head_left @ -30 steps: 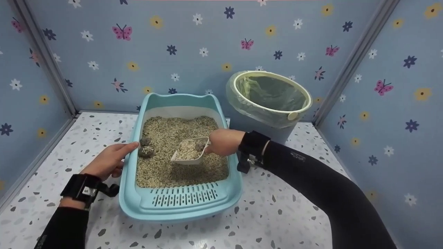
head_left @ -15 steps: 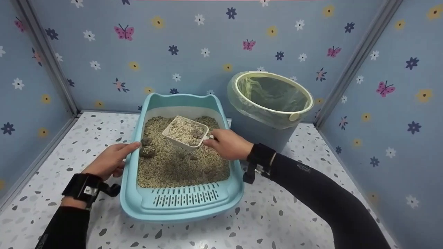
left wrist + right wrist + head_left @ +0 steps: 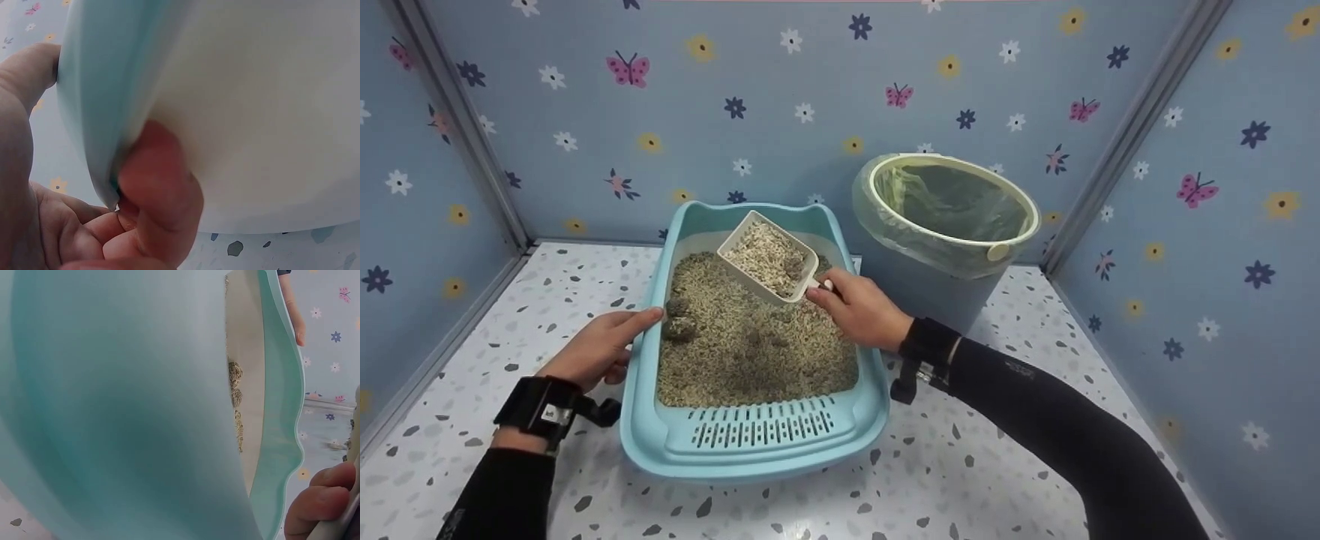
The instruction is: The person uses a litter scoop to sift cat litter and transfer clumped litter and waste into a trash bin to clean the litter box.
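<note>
My left hand point(image 3: 596, 345) grips the left rim of a blue litter box point(image 3: 750, 466). In the left wrist view its fingers point(image 3: 160, 180) curl up under the rim, with the thumb outside. My right hand point(image 3: 866, 309) holds a white litter scoop point(image 3: 804, 291) by its handle, raised above the far part of the box. Pale litter and a darker clump point(image 3: 793, 265) lie in the scoop. Below, tan litter point(image 3: 757, 360) covers the box floor, and dark clumps point(image 3: 680, 328) sit along the left wall. The right wrist view shows the box side and my right fingers point(image 3: 320, 506) on the handle.
A blue-grey bin point(image 3: 919, 277) stands behind and right of the box, its mouth lined with a yellowish bag point(image 3: 877, 225). The slotted front ledge point(image 3: 761, 424) belongs to the box. Flowered panels point(image 3: 810, 82) enclose the speckled tabletop point(image 3: 960, 465).
My right hand has lifted the loaded scoop off the litter and moved it toward the back of the box, turning it so its open end points away. The left hand stays put.
</note>
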The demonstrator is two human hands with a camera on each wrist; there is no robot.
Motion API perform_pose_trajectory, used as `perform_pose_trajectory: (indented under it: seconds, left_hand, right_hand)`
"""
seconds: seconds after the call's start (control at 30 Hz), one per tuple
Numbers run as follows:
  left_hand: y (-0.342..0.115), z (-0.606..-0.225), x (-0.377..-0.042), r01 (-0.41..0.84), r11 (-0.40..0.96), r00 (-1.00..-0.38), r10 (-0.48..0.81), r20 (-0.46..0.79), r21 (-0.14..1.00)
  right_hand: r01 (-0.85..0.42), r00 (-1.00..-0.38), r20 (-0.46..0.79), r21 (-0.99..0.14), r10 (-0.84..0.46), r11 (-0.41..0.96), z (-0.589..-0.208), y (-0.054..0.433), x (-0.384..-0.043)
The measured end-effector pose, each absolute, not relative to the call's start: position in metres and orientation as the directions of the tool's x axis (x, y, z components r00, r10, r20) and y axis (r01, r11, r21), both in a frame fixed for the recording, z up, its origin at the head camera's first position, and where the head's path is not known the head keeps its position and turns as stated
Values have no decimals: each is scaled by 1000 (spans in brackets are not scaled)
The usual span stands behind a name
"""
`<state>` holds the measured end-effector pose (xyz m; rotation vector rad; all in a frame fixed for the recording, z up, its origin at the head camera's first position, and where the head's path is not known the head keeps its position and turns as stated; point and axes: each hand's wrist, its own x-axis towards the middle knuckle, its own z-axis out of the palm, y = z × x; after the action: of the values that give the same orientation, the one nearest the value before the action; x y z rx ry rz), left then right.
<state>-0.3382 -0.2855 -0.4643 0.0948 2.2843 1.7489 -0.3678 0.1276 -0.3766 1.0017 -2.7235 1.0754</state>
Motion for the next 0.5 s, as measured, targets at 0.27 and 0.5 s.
perform_pose_trajectory:
  seconds: [0.27,0.5]
  left_hand:
    - [-286,-463,-338,-105,271,-964,209,-165,957]
    - [-281,-461,-340,-99,260,-966,207,-155,961]
  right_hand:
    - [-571,-797,230,-588,-558,573,-367,130,-369]
    - [-519,-817,28,-471,-576,713,-346,143,-362]
